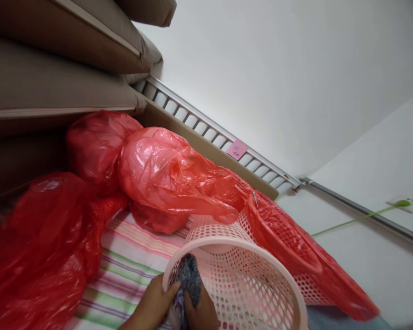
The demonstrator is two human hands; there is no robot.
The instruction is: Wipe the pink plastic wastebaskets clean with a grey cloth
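Note:
A pale pink perforated plastic basket (248, 275) lies tilted at the bottom centre, its round rim facing me. At the rim's left edge, my left hand (151, 305) and my right hand (201, 311) are both closed on a small grey knitted cloth (189, 277). The cloth bulges up over the rim between the two hands. Only parts of the hands show at the frame's lower edge.
Several stuffed red plastic bags (165, 174) lie on a striped sheet (131, 261). A red perforated basket (285, 238) sits behind the pink one. Brown cushions (55, 78) stack at the upper left. A white wall with a metal rail (227, 137) and green cable (347, 222) fills the right.

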